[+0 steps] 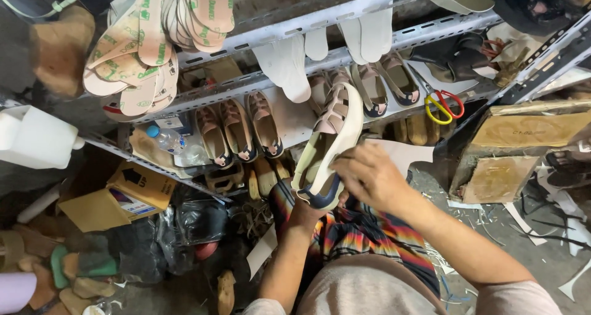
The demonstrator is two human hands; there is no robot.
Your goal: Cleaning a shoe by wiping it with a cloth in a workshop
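Both hands grip one sandal (329, 144) over the lap: the left hand (306, 214) is clamped under its dark heel, the right hand (368, 174) presses its sole edge. Its toe nearly meets the rack (431, 30) rail, where sandals crowd close; scissors (442, 105) hang just right, beside a wooden block (523, 144).

Cardboard box (132, 192), brown w/ black arrow mark & small white label, lying tilted under lower left end of metal rack (345, 53); flap open toward left. Clear plastic bottle (167, 139), blue cap, pale label band, lying on rack shelf just above box. White plastic jug (34, 137) at far left edge, no label visible. Stack of pale insoles (154, 38) top left, printed w/ green logo marks, hanging over rack's upper rail
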